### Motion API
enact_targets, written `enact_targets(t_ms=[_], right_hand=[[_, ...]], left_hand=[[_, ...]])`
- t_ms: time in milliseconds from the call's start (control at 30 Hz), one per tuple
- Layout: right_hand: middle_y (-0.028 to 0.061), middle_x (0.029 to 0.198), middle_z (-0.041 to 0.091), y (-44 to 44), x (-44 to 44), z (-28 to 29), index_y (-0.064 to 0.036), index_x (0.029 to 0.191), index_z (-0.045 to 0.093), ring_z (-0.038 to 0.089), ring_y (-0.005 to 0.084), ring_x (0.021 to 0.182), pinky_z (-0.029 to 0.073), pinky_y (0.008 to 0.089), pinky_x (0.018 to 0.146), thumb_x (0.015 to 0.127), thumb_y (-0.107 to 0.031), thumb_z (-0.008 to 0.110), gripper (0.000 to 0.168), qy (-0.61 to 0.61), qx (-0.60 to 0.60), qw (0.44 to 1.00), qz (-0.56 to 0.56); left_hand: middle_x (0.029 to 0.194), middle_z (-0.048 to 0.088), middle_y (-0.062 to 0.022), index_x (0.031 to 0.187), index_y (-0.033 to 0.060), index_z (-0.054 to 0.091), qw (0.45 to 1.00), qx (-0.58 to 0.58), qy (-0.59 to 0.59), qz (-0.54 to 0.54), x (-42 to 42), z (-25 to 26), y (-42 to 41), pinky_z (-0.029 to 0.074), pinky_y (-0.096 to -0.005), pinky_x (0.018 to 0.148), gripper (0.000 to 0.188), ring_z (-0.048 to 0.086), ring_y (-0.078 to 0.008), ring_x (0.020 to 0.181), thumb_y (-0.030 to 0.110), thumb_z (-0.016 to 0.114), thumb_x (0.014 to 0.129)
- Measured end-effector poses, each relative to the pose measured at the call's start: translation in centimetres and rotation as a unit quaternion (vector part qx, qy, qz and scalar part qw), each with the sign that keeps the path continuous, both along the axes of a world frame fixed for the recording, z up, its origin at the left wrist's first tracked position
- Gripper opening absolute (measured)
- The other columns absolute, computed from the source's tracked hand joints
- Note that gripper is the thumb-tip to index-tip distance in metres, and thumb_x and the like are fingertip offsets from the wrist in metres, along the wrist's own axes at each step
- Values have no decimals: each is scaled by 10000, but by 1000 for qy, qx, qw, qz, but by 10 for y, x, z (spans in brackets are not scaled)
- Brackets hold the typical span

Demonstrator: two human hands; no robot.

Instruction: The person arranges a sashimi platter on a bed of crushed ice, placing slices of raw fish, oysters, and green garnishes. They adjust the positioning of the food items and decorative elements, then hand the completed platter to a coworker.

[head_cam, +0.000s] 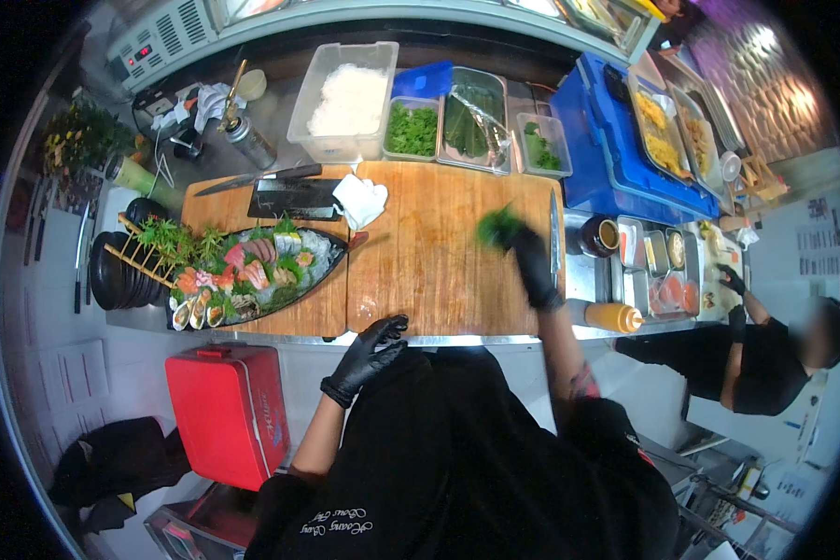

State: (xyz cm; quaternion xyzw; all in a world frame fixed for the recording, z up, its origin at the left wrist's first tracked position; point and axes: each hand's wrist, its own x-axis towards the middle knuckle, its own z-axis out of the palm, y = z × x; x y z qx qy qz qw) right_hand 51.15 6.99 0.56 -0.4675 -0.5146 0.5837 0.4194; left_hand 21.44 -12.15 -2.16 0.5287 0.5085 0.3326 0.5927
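My right hand [537,269], in a black glove, grips a blurred bunch of green leaves [498,227] above the right part of the wooden cutting board [434,259]. My left hand [369,355], gloved too, is at the board's front edge, fingers loosely apart and holding nothing. To the left, a black boat-shaped platter [315,283] carries sliced raw fish [255,273], oysters [199,309], crushed ice and green garnish. A small bamboo ladder [140,259] leans at its left end.
Knives lie along the board's back left [259,180] and right edge [554,231]. A white cloth [360,201] rests by a black slab [290,199]. Behind are tubs of white shreds [350,101] and greens [411,129]. A squeeze bottle [612,317] and a co-worker [763,364] are rightward.
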Motion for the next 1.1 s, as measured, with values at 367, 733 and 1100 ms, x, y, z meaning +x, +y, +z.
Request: enact_targets(t_ms=[367,733,1100], right_hand=[[176,1392,474,113,-91,-41,-25,1399,422,448,293,1286,338,361,1079,828,-212,715,669,-172,210,961,61],[182,1010,621,109,-188,-60,-26,1060,598,596,333,1002,464,411,887,724,-58,648,341,-150,268,950,61],[145,1030,632,-23,-182,-101,-107,1044,623,592,360,980,464,471,803,666,-83,691,385,-320,366,851,199]], left_hand=[[1153,640,-88,1318,80,542,982,-130,16,138,-63,-37,-72,418,-341,983,488,577,-206,1087,274,669,889],[1178,641,-99,1341,47,519,906,-204,-13,370,-87,-129,-222,448,-290,955,442,593,-151,1053,183,595,927],[1009,682,-56,1169,48,633,861,-418,55,283,-105,-262,-449,489,-303,797,335,615,-153,867,267,559,926]])
